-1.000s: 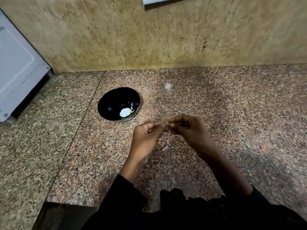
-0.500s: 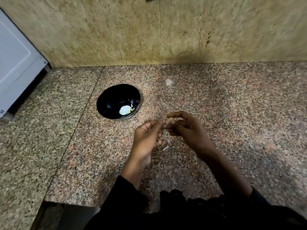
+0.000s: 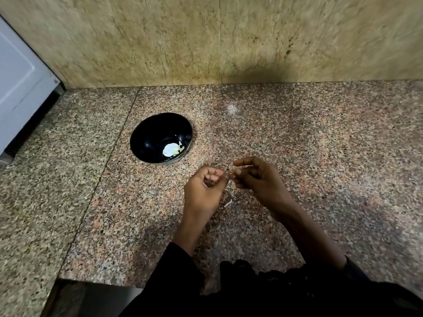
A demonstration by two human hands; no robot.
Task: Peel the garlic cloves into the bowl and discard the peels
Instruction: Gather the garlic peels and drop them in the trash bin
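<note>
A small garlic clove (image 3: 231, 170) sits between my two hands, just above the granite counter (image 3: 320, 156). My left hand (image 3: 204, 191) pinches it from the left with curled fingers. My right hand (image 3: 257, 179) pinches it from the right; most of the clove is hidden by fingertips. A black bowl (image 3: 146, 138) stands to the upper left of my hands, with pale garlic pieces (image 3: 172, 149) at its bottom. Small white peel scraps (image 3: 229, 202) lie on the counter below my hands.
A white appliance (image 3: 20, 88) stands at the far left against the tiled wall (image 3: 206, 42). The counter's front edge (image 3: 96, 280) runs along the bottom left, above a dark gap. My dark sleeves fill the bottom of the view.
My hands have stayed together on the clove, with the fingers shifting slightly as they work its skin. The view has tilted down a little.
</note>
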